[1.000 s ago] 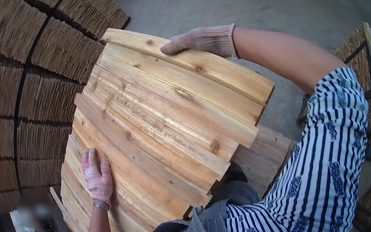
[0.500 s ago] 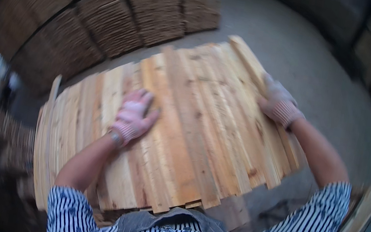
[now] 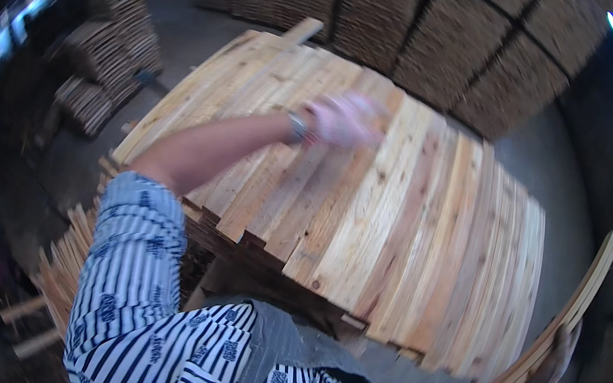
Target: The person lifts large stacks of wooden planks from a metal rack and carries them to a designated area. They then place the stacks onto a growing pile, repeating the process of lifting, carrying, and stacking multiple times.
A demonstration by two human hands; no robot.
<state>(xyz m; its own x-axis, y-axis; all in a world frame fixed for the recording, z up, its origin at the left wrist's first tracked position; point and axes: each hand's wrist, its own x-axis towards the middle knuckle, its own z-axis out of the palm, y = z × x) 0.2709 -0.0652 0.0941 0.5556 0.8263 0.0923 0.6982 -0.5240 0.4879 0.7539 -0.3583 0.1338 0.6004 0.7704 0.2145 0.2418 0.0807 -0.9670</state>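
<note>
A broad stack of pale wooden boards (image 3: 371, 195) lies in front of me, its boards side by side. Above its middle is my left hand (image 3: 344, 120) in a pinkish work glove, its fingers smeared by motion; contact with the wood cannot be made out. Off to the right, my gloved right hand (image 3: 553, 365) grips a couple of long, narrow wooden boards (image 3: 543, 340), held tilted and apart from the stack. Some of its fingers are hidden behind the boards.
Tall blocks of stacked boards (image 3: 374, 15) stand along the back. One board (image 3: 302, 31) sticks out past the stack's far edge. Loose wood strips (image 3: 69, 256) lie low on the left, and smaller board piles (image 3: 104, 57) stand farther left.
My view has turned, so the stack appears rotated. My right hand has gone from the stack's right edge to holding boards clear of it. My left hand has left its flat rest and moves, blurred.
</note>
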